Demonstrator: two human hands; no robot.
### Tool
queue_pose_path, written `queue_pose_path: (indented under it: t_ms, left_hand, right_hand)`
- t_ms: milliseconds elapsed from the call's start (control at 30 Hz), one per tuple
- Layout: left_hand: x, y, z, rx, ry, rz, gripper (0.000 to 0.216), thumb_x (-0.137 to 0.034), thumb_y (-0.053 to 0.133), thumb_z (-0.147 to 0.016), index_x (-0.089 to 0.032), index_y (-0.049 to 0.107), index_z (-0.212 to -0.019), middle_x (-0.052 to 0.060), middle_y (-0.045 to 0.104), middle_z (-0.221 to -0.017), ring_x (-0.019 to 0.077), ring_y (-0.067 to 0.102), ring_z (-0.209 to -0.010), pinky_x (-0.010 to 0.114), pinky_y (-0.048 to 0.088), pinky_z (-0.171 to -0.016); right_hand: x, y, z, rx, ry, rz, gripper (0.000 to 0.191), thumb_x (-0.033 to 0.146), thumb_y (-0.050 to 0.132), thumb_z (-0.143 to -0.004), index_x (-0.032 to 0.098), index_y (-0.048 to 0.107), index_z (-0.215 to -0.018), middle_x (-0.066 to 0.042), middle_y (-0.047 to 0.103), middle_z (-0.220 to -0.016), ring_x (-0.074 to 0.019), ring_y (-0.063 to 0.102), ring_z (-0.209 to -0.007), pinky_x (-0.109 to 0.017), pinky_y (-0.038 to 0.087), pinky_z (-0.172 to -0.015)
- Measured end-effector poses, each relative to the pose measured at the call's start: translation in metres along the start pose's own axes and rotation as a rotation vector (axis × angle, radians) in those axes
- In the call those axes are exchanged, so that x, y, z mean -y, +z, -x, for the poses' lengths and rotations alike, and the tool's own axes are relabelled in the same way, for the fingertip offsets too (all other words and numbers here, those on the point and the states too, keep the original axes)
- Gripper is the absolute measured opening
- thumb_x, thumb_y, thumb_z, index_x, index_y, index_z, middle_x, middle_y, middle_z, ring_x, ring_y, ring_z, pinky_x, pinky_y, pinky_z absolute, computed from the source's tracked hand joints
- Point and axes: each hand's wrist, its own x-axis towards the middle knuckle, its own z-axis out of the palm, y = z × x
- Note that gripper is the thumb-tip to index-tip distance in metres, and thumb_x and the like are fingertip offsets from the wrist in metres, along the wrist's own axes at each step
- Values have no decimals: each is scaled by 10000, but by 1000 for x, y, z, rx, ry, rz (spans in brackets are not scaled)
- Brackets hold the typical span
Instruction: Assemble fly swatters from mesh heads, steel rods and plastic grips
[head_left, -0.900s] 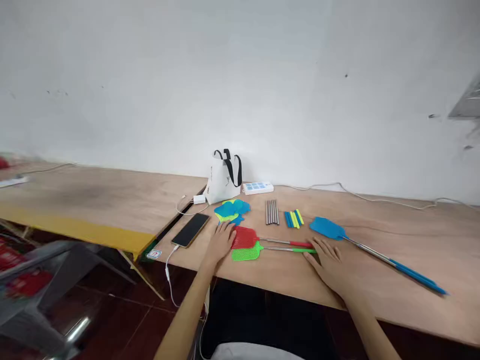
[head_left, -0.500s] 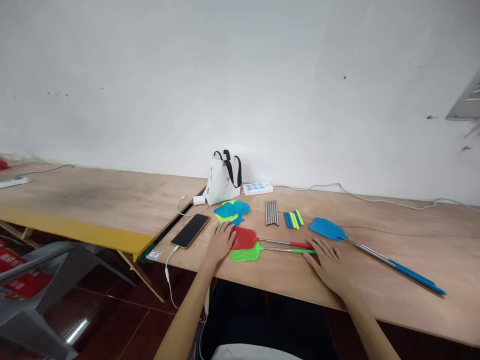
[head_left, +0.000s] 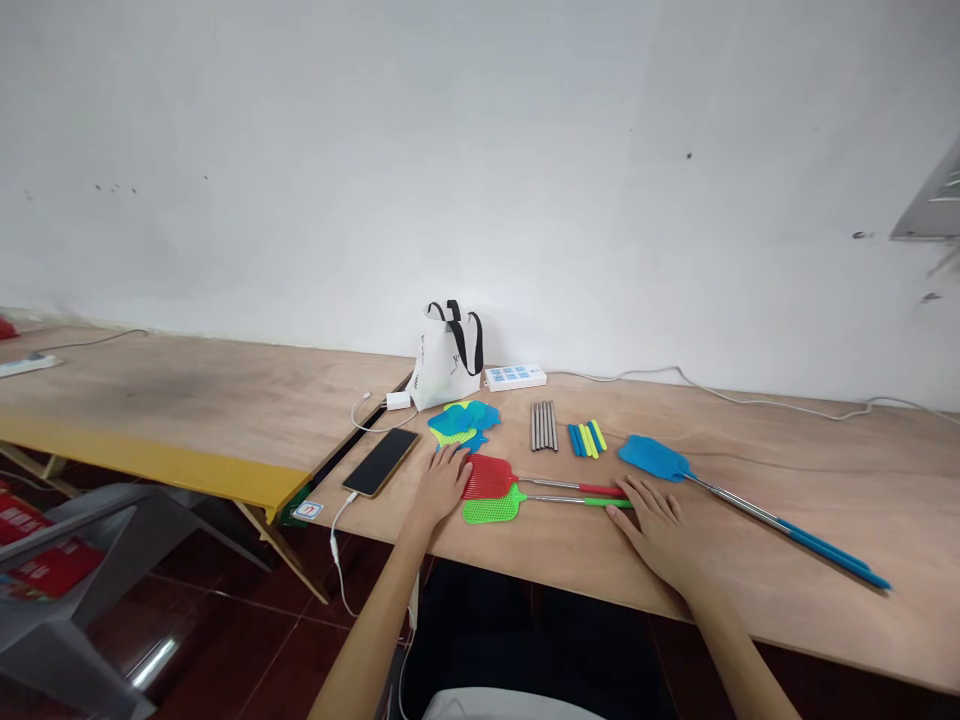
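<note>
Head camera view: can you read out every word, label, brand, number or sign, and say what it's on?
No text reads for certain.
White tote bag: black lettering, too small to read.
White power strip beside it: blue markings, too small.
Blue-edged sticker: reddish mark, too blurred.

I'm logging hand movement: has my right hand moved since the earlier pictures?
No, your right hand stays in the same spot, judged against the power strip.
</note>
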Motion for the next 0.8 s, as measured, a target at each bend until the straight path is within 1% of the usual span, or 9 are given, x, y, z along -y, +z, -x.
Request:
queue_pose_path:
  t_ms: [200,267,333,433,533,667,800]
  left_hand:
    - [-1,-1,0,12,0,-16,424,-381,316,-1068,-208,565,-1364,113,565,-1455,273,468,-1386,511,319,-1188]
    - [-1,-1,-1,17,1,-14,427,-379,317,-1067,-199,566,-1364,118,561,-1459,276,469,-1385,516,319,-1188]
    - [-2,-2,-1,18,-1,-12,428,-378,314,-1068,-199,567,-1363,117,561,-1459,277,470,-1384,518,322,-1186]
    - [-1,-1,0,9,-2,-6,421,-384,318,-1067,-214,569,-1358,109,567,-1449,271,472,-1382,509,325,-1185]
    - [-1,-1,0,5,4,1,422,-385,310,-1068,-217,568,-1356,109,570,-1442,262,472,-1381,499,328,-1184]
    - [0,0,0,5,10,0,422,-388,306,-1069,-223,564,-1361,106,572,-1438,262,466,-1384,503,323,-1184]
    - [-2,0,0,2,-4,8,419,-381,317,-1065,-222,572,-1357,105,560,-1457,271,466,-1385,507,323,-1184]
  right_hand:
    - [-1,-2,0,-7,-22,-19,623,608,277,-997,297,443,-1510,-64,483,-1560,-287,383,-1472,-616,285,-1183]
    - [-1,-3,1,-25,-59,-16,586,587,283,-1012,326,443,-1512,-58,484,-1559,-286,398,-1463,-617,312,-1168]
    - [3,-5,1,-63,-124,1,534,544,289,-1030,351,482,-1488,-58,480,-1561,-282,406,-1459,-594,339,-1158]
    - [16,-7,2,-136,-241,37,469,488,320,-1045,370,556,-1433,-66,475,-1562,-280,402,-1462,-580,330,-1167]
    - [37,-11,5,-170,-313,41,425,462,350,-1050,362,635,-1349,-64,474,-1563,-282,401,-1463,-600,303,-1180]
    - [60,-18,8,-131,-376,-2,406,445,360,-1055,332,684,-1271,-62,472,-1567,-267,420,-1453,-587,309,-1189]
    - [68,-24,9,-86,-431,-53,391,432,373,-1058,351,687,-1277,-47,479,-1566,-262,448,-1437,-567,335,-1190]
